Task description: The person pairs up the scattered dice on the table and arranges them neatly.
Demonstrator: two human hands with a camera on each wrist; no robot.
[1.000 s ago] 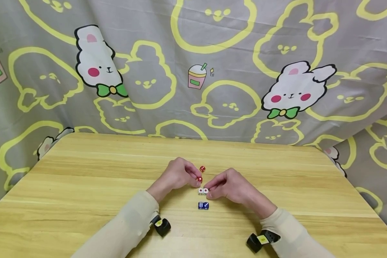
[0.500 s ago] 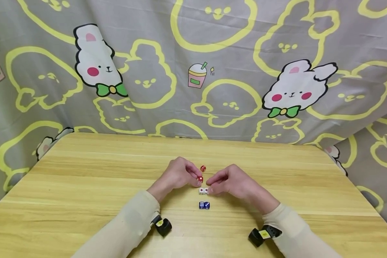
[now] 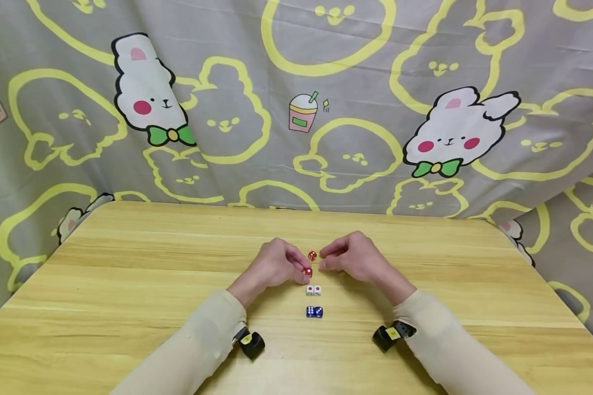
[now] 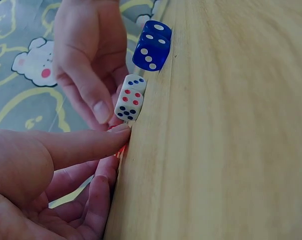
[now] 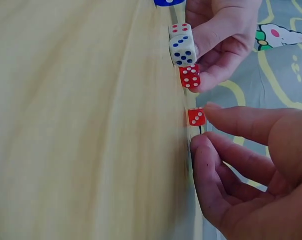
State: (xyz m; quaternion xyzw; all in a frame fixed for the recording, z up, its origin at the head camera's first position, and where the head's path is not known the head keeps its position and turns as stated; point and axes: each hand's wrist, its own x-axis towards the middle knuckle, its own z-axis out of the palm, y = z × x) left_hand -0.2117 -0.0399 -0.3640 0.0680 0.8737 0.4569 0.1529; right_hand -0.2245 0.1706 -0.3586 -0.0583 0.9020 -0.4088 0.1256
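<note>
My left hand (image 3: 277,264) pinches a red die (image 3: 308,272) between thumb and fingers on the wooden table. Just beyond it lies a second red die (image 3: 312,255). My right hand (image 3: 353,257) is right beside that far die, thumb and forefinger parted. In the right wrist view, the right thumb (image 5: 241,120) comes close to the far die. Nearer the body, two white dice (image 3: 313,290) stand side by side with red single spots up. Two blue dice (image 3: 314,312) sit side by side nearer still. In the left wrist view, the left thumb mostly hides the held die.
The light wooden table (image 3: 153,285) carries the dice in a column near its middle. A grey curtain (image 3: 247,99) with yellow outlines and white rabbits hangs behind it. Black wrist cameras (image 3: 251,344) are strapped over both beige sleeves.
My right hand has left the white dice and moved away from the body to the far red die. The left hand stays on the nearer red die.
</note>
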